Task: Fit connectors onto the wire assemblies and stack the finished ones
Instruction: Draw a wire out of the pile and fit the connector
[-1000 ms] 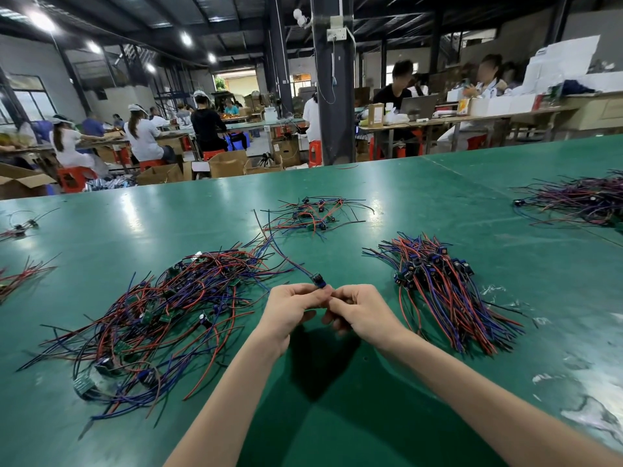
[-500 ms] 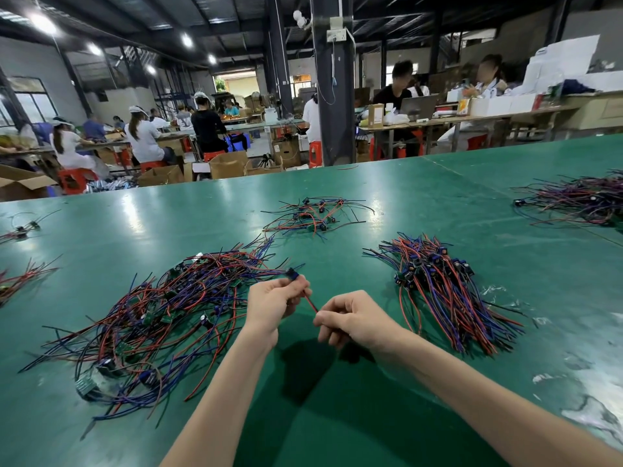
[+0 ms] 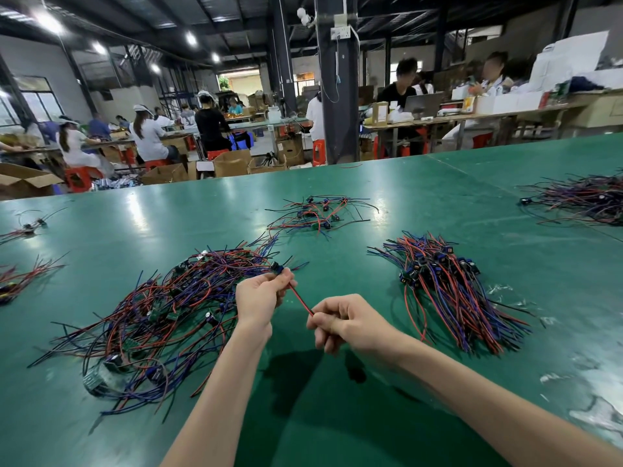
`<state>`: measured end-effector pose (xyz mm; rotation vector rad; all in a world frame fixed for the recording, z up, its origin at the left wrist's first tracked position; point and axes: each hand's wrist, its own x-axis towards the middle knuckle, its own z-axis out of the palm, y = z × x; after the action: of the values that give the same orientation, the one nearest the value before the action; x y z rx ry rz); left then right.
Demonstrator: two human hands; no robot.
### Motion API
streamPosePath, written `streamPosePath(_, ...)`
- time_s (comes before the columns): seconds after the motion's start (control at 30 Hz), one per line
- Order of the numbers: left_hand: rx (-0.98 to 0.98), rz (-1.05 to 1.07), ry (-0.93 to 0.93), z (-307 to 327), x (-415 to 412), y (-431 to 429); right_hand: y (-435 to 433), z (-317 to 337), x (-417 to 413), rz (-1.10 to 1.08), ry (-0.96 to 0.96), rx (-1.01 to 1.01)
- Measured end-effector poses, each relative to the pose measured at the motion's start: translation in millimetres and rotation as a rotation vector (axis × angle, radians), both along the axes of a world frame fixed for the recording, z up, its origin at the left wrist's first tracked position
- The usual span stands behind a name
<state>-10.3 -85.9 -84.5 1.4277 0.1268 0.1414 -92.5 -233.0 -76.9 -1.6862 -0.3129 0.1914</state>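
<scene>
Green table (image 3: 438,197) bears six wire heaps (image 3: 161,315); left hand (image 3: 258,298) pinches one connector (image 3: 276,267), right hand (image 3: 347,323) pinches its red wire (image 3: 301,299).

Left hand (image 3: 259,298) gripping connector (image 3: 275,266) | right hand (image 3: 344,323) pinching red wire (image 3: 301,301) | over green table (image 3: 337,416) | between wire piles

Green tabletop (image 3: 438,203) near; far off, dark pillar (image 3: 337,112), cardboard boxes (image 3: 232,162), red stools (image 3: 79,178) left, laptop (image 3: 423,103) right.
</scene>
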Motion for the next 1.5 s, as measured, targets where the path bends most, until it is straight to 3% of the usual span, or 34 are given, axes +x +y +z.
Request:
streamPosePath(0.27, 0.000, 0.022, -0.002, 0, 0, 0, 7, -4, -2, -0.052, 0.050, 0.050)
streamPosePath(0.63, -0.027, 0.048, 0.008, 0, 1, 3, 4, -7, 1, -0.073, -0.070, -0.147)
streamPosePath(0.93, -0.039, 0.044, 0.032, 0, 0, 3, 0, -9, 2, -0.041, -0.146, -0.140)
streamPosePath(1.03, -0.108, -0.010, 0.078, 1, 1, 6, -5, -6, 2, 0.052, -0.054, 0.014)
streamPosePath(1.3, -0.205, -0.149, 0.154, 9, -3, 3, -25, 11, 13, 0.158, 0.436, 0.231)
streamPosePath(1.5, -0.335, -0.251, 0.191, 18, -6, 2, -49, 14, 22, 0.294, 0.482, 0.258)
